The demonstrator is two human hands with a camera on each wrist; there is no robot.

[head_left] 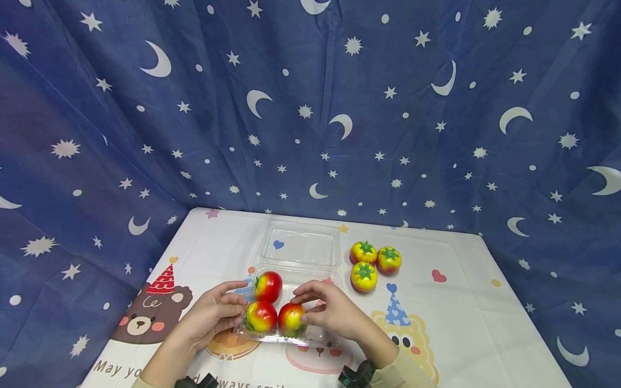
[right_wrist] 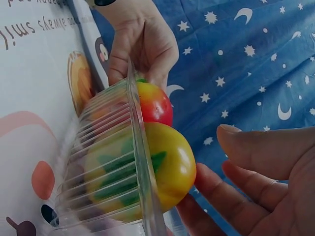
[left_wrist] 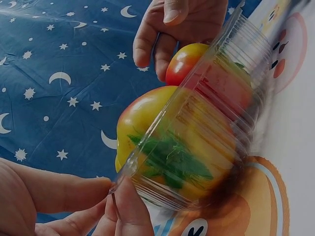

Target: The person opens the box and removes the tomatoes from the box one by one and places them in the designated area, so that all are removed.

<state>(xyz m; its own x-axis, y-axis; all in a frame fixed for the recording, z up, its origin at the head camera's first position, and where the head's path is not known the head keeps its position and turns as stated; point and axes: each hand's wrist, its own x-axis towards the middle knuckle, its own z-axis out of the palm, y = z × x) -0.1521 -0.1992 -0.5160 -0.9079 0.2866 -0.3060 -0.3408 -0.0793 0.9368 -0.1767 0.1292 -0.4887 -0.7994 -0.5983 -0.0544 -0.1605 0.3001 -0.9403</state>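
Note:
A clear plastic clamshell box (head_left: pixel 322 337) lies with its lid (head_left: pixel 302 245) folded back. In its tray are three red-and-yellow toy tomatoes with green leafy caps: one at the back left (head_left: pixel 268 286), one at the front left (head_left: pixel 262 317) and one at the front middle (head_left: pixel 291 319). My left hand (head_left: pixel 213 312) pinches the tray's left rim between thumb and finger, as the left wrist view shows. My right hand (head_left: pixel 330 310) is at the front-middle tomato, its fingers loosely bent and fingertips right at the fruit; in the right wrist view its thumb (right_wrist: pixel 256 152) stands apart from it.
Three more toy tomatoes (head_left: pixel 364 277), yellower on top, sit grouped on the table to the right of the box. A white cloth (head_left: pixel 466 302) with cartoon prints covers the table. A blue curtain (head_left: pixel 310 108) with moons and stars hangs behind and at the sides.

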